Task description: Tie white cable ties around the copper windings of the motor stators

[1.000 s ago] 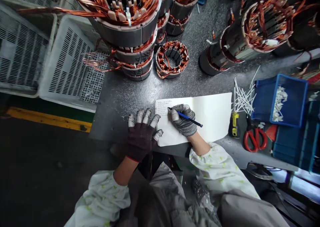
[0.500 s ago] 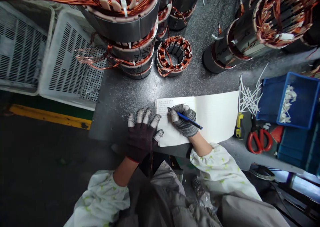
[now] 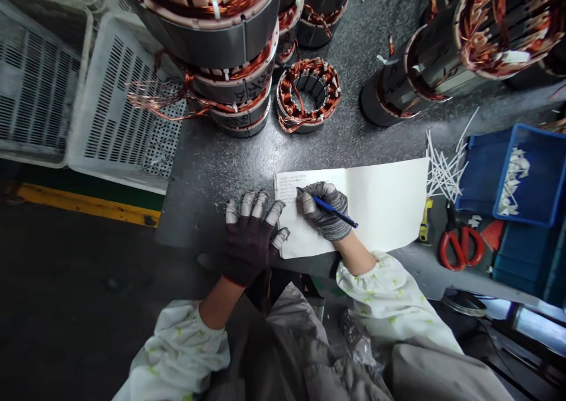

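An open white notebook (image 3: 380,203) lies near the front edge of the grey table (image 3: 230,165). My right hand (image 3: 326,212), in a grey glove, is closed on a blue pen (image 3: 332,210) whose tip rests on the left page by some handwriting. My left hand (image 3: 250,236), in a dark glove with taped fingertips, lies flat with fingers spread on the table, its thumb touching the notebook's left edge.
Stacked motor stators with copper windings (image 3: 230,53) stand behind the notebook, a single one (image 3: 308,93) beside them, more (image 3: 446,53) at the back right. White crates (image 3: 106,100) sit left. White cable ties (image 3: 444,165), red scissors (image 3: 460,246) and blue bins (image 3: 522,174) lie right.
Both hands stay in place on the notebook and table. The view has shifted slightly, so the things on the table appear a little further right and up.
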The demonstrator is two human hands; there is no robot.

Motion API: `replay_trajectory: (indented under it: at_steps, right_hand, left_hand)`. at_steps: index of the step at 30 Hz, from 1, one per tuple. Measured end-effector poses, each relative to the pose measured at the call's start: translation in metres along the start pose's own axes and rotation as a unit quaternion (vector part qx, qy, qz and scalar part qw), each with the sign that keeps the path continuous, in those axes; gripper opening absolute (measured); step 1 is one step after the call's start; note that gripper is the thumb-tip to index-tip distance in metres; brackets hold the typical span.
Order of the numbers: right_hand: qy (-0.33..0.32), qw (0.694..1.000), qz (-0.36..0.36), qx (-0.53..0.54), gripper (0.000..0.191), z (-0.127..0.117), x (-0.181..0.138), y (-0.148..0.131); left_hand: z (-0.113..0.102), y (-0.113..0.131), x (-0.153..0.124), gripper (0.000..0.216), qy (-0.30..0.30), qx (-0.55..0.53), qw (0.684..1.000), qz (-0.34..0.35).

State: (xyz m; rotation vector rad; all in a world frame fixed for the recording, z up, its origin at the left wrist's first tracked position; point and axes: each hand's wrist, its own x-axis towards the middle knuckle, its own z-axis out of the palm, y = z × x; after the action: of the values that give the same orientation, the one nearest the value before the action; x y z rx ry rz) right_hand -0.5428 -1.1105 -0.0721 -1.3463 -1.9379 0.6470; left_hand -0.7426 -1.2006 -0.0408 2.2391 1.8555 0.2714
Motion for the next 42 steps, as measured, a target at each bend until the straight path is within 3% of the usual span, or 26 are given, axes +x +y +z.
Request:
replay_trajectory:
  at_steps: [3, 8, 22, 29, 35, 42]
  right_hand:
    - [-0.008, 1.0, 0.005, 0.001, 0.01, -0.0006, 0.0011, 0.0001]
    - [0.049, 0.998, 0.015, 0.031, 0.011, 0.0008, 0.0003, 0.001]
    - [0.007, 1.0, 0.01, -0.01, 0.013, -0.0004, -0.0003, 0.001]
    - [-0.016, 1.0, 0.006, 0.023, 0.011, -0.0037, 0.0006, 0.0006]
    - [0.01, 1.0, 0.005, 0.017, 0.01, -0.0009, -0.0017, 0.0035]
    - [-0.003, 1.0, 0.0, 0.002, 0.011, -0.003, 0.0016, -0.0002]
  left_hand:
    - [0.0006, -0.0001, 0.0, 0.061, 0.004, 0.002, 1.0, 0.003]
    - [0.0021, -0.0006, -0.0005, 0.061, 0.012, 0.002, 1.0, 0.004]
    - [-0.0023, 0.0005, 0.0008, 0.06, -0.018, -0.008, 1.0, -0.008]
    - [-0.0018, 0.0003, 0.0007, 0.06, -0.013, -0.003, 1.0, -0.003]
    - [-0.0017, -0.0003, 0.0008, 0.06, -0.017, -0.01, 1.0, -0.005]
    - [-0.0021, 0.0, 0.0001, 0.061, -0.014, -0.017, 1.0, -0.006]
